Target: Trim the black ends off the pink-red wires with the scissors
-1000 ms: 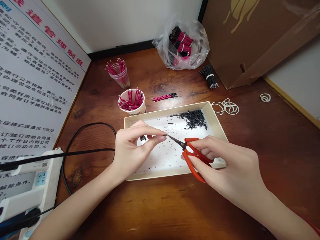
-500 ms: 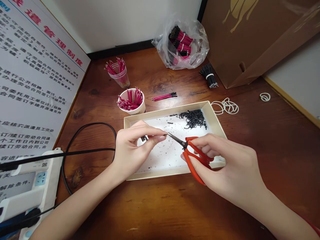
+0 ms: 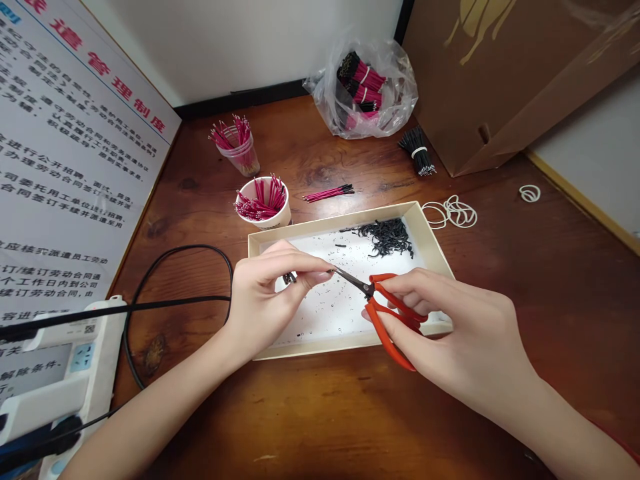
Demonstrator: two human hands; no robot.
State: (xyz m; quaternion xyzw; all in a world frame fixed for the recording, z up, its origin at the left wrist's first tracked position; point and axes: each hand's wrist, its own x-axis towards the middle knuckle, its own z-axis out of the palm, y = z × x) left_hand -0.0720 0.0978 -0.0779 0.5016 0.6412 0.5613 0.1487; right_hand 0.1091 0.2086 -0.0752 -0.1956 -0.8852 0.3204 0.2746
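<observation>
My left hand point(image 3: 267, 300) is closed in a pinch over the white tray point(image 3: 325, 230), holding a small bundle of short wires whose dark ends point(image 3: 289, 278) poke out under the fingers. My right hand point(image 3: 450, 333) grips red-handled scissors point(image 3: 385, 310), and their black tips touch the left fingertips. A heap of black wire scraps point(image 3: 387, 239) lies in the tray's far right corner, with tiny snippets scattered over its white floor.
A paper cup point(image 3: 265, 203) and a clear cup point(image 3: 241, 148) hold pink wires behind the tray. Loose pink wires point(image 3: 329, 193), a black wire bundle point(image 3: 418, 151), a plastic bag of bundles point(image 3: 367, 90), rubber bands point(image 3: 453, 213), a cardboard box point(image 3: 500, 73). A power strip point(image 3: 55, 373) and black cable point(image 3: 150, 303) lie left.
The hands have barely moved. The scissor tips stay at the left fingertips, and the dark wire ends under the left fingers have shifted slightly.
</observation>
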